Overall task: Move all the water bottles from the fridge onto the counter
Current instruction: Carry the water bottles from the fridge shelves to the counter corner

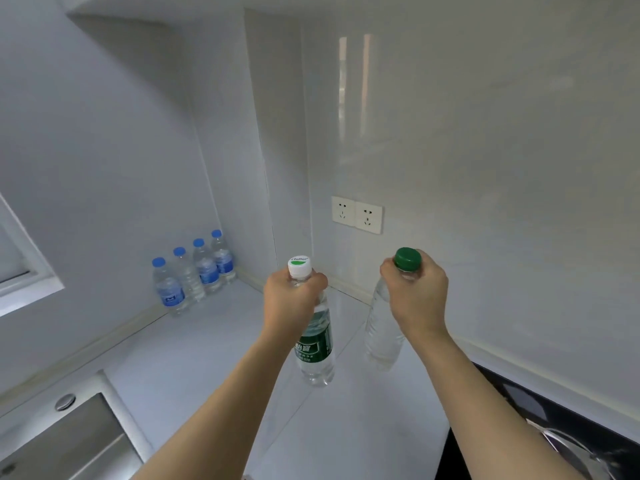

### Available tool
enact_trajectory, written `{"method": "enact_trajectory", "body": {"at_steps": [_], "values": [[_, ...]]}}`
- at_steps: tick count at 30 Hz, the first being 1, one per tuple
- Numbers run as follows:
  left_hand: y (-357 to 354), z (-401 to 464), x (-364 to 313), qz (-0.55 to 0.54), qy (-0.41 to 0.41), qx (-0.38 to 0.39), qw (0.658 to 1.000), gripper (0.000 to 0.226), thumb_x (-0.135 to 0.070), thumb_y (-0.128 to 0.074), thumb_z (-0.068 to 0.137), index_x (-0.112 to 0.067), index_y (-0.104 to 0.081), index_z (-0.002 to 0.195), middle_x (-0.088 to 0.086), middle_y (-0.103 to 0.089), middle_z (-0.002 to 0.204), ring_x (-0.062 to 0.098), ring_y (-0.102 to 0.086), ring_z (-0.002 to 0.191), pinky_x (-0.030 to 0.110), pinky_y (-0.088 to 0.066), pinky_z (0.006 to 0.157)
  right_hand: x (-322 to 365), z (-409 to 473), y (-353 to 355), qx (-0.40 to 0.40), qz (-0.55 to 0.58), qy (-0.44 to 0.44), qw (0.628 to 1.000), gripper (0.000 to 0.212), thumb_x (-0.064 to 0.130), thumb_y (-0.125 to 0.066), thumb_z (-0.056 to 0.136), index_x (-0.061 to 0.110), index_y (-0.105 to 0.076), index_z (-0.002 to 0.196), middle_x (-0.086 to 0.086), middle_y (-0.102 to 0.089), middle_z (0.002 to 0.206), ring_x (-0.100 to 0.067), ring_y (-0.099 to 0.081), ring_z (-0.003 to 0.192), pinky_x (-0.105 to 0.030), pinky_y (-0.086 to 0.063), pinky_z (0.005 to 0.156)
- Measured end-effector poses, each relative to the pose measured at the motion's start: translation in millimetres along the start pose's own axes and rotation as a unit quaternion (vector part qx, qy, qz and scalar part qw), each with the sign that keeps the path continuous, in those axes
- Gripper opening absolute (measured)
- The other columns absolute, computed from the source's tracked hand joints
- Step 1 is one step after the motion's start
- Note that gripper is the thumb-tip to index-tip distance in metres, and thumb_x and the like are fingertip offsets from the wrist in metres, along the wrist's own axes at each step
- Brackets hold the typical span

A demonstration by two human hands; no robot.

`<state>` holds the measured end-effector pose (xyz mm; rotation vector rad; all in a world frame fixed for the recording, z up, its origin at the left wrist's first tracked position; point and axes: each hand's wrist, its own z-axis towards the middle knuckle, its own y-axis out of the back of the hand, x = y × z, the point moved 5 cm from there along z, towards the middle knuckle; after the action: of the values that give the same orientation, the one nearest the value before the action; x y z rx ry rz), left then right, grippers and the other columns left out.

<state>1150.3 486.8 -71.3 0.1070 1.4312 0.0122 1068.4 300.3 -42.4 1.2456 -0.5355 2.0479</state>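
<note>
Hands (291,299) (417,294) gripping two bottles (317,348) (382,327), four blue-capped bottles (194,271) on counter (207,341)

Bright, even light; wall glare; wide-angle distortion.

White counter (194,344), four blue-capped bottles (194,271) upright at back.

A white double wall socket (356,214) is mounted on the glossy pale wall panel (485,150). A stainless steel sink (69,441) is seen lower left, a black glass hob (540,410) lower right.
</note>
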Motion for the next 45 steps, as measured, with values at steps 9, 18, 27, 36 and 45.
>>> {"method": "enact_trajectory", "body": {"at_steps": [9,18,27,36,45], "values": [[57.9,85.8,39.9,0.011,0.012,-0.02,1.0,0.031,-0.027,-0.062,0.061,0.001,-0.06,0.074,0.009,-0.057,0.063,0.019,-0.054,0.06,0.035,-0.048,0.063,-34.5,18.9,-108.3,0.032,-0.01,-0.034,0.999,0.04,0.006,-0.065,0.079,0.021,-0.036,0.056,0.014,-0.036,0.047,-0.005,-0.031,0.05,-0.012,-0.028,0.048],[162.9,168.1,96.2,-0.01,0.05,-0.093,0.994,0.03,-0.024,-0.062,0.062,0.003,-0.051,0.071,0.008,-0.05,0.061,0.018,-0.047,0.061,0.036,-0.043,0.062,-67.2,27.8,-260.5,0.12,-0.012,-0.051,0.991,0.033,0.008,-0.064,0.08,0.018,-0.04,0.06,0.014,-0.036,0.051,-0.008,-0.034,0.054,-0.022,-0.032,0.055],[273.1,207.5,144.9,-0.006,0.069,-0.187,0.98,0.031,-0.02,-0.063,0.064,0.006,-0.049,0.072,0.007,-0.047,0.061,0.017,-0.044,0.06,0.035,-0.039,0.059,-93.8,7.1,-399.7,0.237,0.012,-0.065,0.969,0.029,0.009,-0.066,0.082,0.018,-0.046,0.063,0.017,-0.046,0.052,-0.002,-0.041,0.052,-0.013,-0.036,0.055],[371.6,245.1,201.2,0.032,0.071,-0.256,0.963,0.02,-0.02,-0.063,0.063,-0.006,-0.048,0.063,-0.002,-0.043,0.055,0.017,-0.039,0.056,0.033,-0.037,0.056,-129.6,-45.6,-543.7,0.33,0.051,-0.097,0.937,0.034,0.01,-0.067,0.085,0.023,-0.046,0.062,0.016,-0.048,0.053,-0.001,-0.042,0.054,-0.014,-0.038,0.056],[431.0,270.3,252.7,0.073,0.07,-0.296,0.95,0.021,-0.018,-0.064,0.067,-0.001,-0.051,0.067,0.001,-0.044,0.058,0.015,-0.039,0.057,0.032,-0.037,0.057,-160.3,-82.4,-634.5,0.366,0.057,-0.099,0.923,0.026,0.006,-0.066,0.085,0.017,-0.05,0.067,0.013,-0.05,0.058,-0.004,-0.046,0.058,-0.018,-0.04,0.06]]}}
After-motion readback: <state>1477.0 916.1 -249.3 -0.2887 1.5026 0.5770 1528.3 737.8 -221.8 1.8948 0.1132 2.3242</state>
